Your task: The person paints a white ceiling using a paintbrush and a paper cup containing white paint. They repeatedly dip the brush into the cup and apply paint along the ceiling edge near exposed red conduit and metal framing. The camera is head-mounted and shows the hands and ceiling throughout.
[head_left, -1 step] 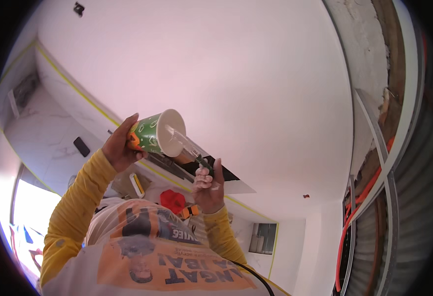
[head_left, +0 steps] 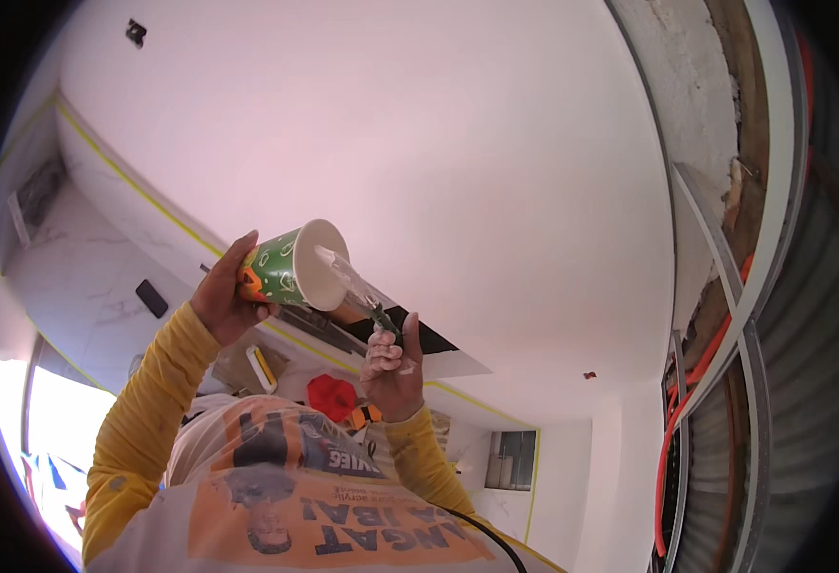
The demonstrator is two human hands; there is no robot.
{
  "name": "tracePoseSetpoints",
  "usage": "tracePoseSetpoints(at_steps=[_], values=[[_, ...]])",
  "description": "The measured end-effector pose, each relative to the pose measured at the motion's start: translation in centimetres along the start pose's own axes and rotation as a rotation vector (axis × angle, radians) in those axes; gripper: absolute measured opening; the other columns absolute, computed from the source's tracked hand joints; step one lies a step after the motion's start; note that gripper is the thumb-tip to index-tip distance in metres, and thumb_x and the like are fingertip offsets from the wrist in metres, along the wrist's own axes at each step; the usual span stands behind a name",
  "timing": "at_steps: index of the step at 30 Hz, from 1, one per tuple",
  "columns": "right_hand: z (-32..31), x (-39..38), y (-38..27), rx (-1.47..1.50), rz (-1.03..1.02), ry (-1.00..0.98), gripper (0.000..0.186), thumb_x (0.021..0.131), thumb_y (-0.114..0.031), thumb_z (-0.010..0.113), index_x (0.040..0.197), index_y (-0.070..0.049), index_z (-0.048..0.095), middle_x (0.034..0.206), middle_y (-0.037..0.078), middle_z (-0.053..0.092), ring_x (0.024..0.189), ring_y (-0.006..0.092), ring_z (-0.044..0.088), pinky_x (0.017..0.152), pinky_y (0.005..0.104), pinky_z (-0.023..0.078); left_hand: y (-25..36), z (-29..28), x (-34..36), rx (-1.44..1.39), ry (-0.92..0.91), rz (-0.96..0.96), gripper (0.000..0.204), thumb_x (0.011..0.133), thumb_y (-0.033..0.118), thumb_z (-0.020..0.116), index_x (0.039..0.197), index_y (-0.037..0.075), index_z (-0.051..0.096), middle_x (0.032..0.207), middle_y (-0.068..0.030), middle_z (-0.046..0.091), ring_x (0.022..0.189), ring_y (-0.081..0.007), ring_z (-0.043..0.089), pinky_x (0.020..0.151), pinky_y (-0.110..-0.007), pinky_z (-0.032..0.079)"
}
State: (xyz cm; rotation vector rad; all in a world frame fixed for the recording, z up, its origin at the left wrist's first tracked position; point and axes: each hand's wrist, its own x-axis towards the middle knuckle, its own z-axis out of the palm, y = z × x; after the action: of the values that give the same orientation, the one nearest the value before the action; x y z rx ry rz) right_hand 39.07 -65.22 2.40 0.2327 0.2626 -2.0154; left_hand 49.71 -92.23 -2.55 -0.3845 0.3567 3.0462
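Observation:
My left hand (head_left: 226, 298) is wrapped round a green paper cup (head_left: 274, 266) with an orange and white pattern. The cup is tilted, its white mouth facing right, and its contents cannot be made out. White-smeared fingers of my right hand (head_left: 392, 369) are closed on the dark green handle of a paintbrush (head_left: 360, 289). White paint coats the brush's head, which lies at the cup's mouth; whether it touches the rim is unclear.
A broad white ceiling (head_left: 419, 162) has a dark rectangular opening (head_left: 429, 336) beyond my right hand. Metal framing (head_left: 746, 329) and an orange-red flexible conduit (head_left: 672, 444) run along the right. A red object (head_left: 331, 397) and a dark phone-shaped object (head_left: 152, 298) lie lower left.
The cup and paintbrush have shifted slightly left and down in the picture, along with both hands. The surroundings have also shifted a little left. Both grips are unchanged.

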Motion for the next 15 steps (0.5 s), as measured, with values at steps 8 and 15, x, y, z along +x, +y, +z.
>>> tracePoseSetpoints(at_steps=[8,15], values=[[8.9,1.3,-2.2,-0.126,-0.308,-0.395,0.052,0.101,-0.049,0.056,0.115,-0.001,0.067,0.100,0.015,0.069,0.086,0.0191,0.070,0.077,0.0286,0.061,0.7,1.8,1.4,-0.053,-0.038,-0.006,0.044,0.099,0.053,0.052,0.100,0.012,0.067,0.079,-0.0055,0.071,0.057,-0.0220,0.064,0.047,-0.029,0.050],[23.8,-0.9,-12.2,-1.657,-1.457,-0.183,0.029,0.100,-0.014,0.061,0.127,-0.003,0.058,0.107,0.014,0.068,0.090,0.0222,0.068,0.080,0.0365,0.061,-1.1,0.7,0.3,-0.087,0.023,0.015,0.046,0.101,0.053,0.048,0.102,0.011,0.067,0.080,-0.0056,0.071,0.058,-0.0213,0.065,0.046,-0.029,0.049]])
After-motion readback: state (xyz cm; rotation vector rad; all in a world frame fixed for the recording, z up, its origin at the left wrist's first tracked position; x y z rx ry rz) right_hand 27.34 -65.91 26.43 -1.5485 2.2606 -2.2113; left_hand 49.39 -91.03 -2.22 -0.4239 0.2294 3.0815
